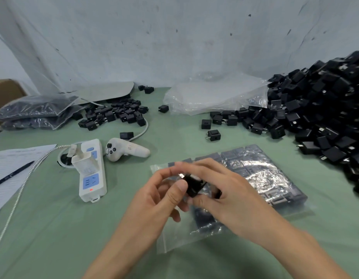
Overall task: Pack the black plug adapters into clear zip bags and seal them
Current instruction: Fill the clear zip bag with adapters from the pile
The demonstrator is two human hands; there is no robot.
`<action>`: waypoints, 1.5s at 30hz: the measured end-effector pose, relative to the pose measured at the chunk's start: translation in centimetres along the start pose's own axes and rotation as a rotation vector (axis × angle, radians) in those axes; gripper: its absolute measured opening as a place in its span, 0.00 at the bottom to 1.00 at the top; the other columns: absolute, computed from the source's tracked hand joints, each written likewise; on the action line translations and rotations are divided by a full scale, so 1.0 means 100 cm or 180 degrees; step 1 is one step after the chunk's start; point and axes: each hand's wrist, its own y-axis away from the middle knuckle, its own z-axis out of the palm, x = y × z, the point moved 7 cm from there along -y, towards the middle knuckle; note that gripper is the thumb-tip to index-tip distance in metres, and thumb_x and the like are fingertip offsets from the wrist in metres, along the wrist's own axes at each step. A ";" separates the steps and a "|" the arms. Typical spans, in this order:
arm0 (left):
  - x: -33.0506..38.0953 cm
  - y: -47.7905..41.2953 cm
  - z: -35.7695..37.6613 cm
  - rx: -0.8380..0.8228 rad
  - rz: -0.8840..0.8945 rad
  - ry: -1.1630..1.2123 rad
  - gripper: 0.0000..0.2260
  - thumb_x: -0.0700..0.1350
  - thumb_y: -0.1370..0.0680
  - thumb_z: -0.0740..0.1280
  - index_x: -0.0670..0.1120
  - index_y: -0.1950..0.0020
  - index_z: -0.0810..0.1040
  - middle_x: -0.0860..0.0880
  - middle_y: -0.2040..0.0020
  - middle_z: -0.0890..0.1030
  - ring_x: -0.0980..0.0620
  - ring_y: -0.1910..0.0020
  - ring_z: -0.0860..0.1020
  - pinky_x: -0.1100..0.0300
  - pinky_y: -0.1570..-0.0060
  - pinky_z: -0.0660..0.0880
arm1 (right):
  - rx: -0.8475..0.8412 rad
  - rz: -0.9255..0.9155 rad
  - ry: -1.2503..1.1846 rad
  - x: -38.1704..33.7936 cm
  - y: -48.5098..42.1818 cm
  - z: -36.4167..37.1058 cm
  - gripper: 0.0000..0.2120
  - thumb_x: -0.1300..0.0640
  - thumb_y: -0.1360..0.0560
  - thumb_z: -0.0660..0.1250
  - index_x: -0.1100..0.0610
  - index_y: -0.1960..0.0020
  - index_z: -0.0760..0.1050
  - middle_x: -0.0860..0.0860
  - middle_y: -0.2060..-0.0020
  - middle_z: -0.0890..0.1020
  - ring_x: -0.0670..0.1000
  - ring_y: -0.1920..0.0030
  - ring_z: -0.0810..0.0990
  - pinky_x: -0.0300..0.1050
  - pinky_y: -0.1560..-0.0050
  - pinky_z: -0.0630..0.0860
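A clear zip bag [261, 174] lies flat on the green table, filled with rows of black plug adapters, its open mouth facing me. Above its near end my left hand [164, 195] and my right hand [219, 190] together hold one black plug adapter [193, 185], prongs pointing up-left. My left thumb and fingers pinch its left side; my right fingers curl round its right side. A big heap of loose adapters [319, 109] fills the right of the table. A smaller scatter of adapters [116, 113] lies at the back left.
Filled bags [35, 111] are stacked at the far left. Empty clear bags [213, 95] lie at the back centre. A white power strip [92, 172], a white controller [124, 150], and paper with a pen [11, 174] sit on the left. The green table [53, 228] lies below.
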 end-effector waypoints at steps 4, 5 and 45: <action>-0.001 0.004 -0.003 0.0019 -0.0022 -0.0047 0.19 0.51 0.26 0.71 0.50 0.37 0.74 0.46 0.59 0.82 0.51 0.62 0.80 0.60 0.65 0.77 | -0.0029 -0.0038 0.0325 -0.006 0.001 0.005 0.39 0.55 0.23 0.69 0.26 0.25 0.52 0.14 0.58 0.67 0.33 0.65 0.74 0.27 0.65 0.69; -0.001 0.005 -0.003 0.0009 -0.0046 -0.0093 0.18 0.51 0.25 0.72 0.51 0.37 0.75 0.46 0.58 0.83 0.51 0.62 0.81 0.60 0.65 0.77 | -0.0065 -0.0064 0.0422 -0.007 0.001 0.008 0.40 0.56 0.23 0.67 0.26 0.25 0.50 0.15 0.57 0.67 0.34 0.65 0.74 0.29 0.65 0.70; -0.039 0.008 -0.051 -0.0213 0.0255 -0.3305 0.18 0.72 0.32 0.66 0.65 0.49 0.79 0.61 0.56 0.74 0.63 0.47 0.68 0.59 0.41 0.65 | 0.0682 0.0983 0.0568 0.046 0.010 -0.004 0.15 0.50 0.21 0.57 0.42 0.38 0.75 0.38 0.53 0.74 0.43 0.66 0.76 0.37 0.66 0.68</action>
